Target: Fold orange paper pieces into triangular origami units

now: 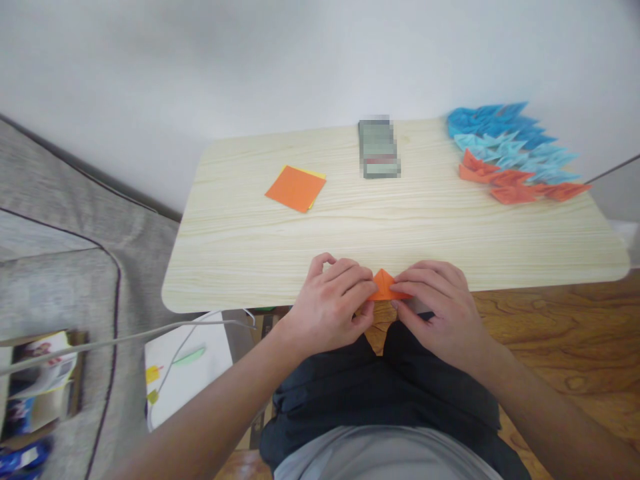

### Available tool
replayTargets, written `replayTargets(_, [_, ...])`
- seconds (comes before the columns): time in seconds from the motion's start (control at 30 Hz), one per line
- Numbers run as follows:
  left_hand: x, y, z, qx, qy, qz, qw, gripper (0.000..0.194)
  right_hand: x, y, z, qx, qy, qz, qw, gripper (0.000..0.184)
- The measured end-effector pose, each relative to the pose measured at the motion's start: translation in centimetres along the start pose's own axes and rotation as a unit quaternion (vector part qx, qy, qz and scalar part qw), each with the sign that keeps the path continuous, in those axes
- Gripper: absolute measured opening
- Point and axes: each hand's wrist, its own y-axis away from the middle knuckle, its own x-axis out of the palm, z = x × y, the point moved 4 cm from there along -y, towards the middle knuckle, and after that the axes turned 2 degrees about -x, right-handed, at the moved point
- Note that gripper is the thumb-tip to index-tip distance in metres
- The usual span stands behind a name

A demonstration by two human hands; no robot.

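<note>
At the table's front edge a small orange piece of folded paper (384, 285) shows a pointed, triangular top. My left hand (336, 300) pinches its left side, thumb below and fingers above. On the other side my right hand (435, 303) grips the right end between thumb and fingers. Both hands cover the paper's ends, so only its middle part shows. Farther back lies a stack of square paper (296, 189), orange on top with yellow peeking out beneath.
Folded paper figures stand in rows at the back right: dark blue (495, 125), light blue (520, 157) and orange-red (515, 185). A pixelated phone-like object (379, 148) lies at the back of the pale wooden table (240, 220). A cable (150, 341) crosses at the left, before a grey sofa (135, 267).
</note>
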Motion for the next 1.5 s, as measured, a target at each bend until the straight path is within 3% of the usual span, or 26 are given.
replayTargets(0.6, [1.1, 0.9, -0.8, -0.051, -0.003, -0.049, 0.997, 0.019, 0.6, 0.1, 0.8, 0.020, 0.007, -0.036, 0.999, 0.020])
replayTargets(0.8, [0.6, 0.3, -0.5, -0.109, 0.060, -0.014, 0.992, 0.012, 0.5, 0.0, 0.8, 0.024, 0.010, -0.030, 0.999, 0.019])
replayTargets(1.07, [0.2, -0.4, -0.3, -0.162, 0.107, 0.023, 0.981, 0.018, 0.5, 0.0, 0.9, 0.026, 0.018, -0.022, 0.999, 0.017])
replayTargets(1.23, [0.2, -0.5, -0.3, -0.165, 0.110, 0.016, 0.980, 0.017, 0.5, -0.2, 1.0, 0.031, 0.019, -0.027, 0.999, 0.016])
replayTargets(1.5, [0.5, 0.2, -0.3, -0.117, 0.071, -0.021, 0.990, 0.010, 0.5, -0.2, 1.0, 0.038, 0.017, -0.024, 0.999, 0.012])
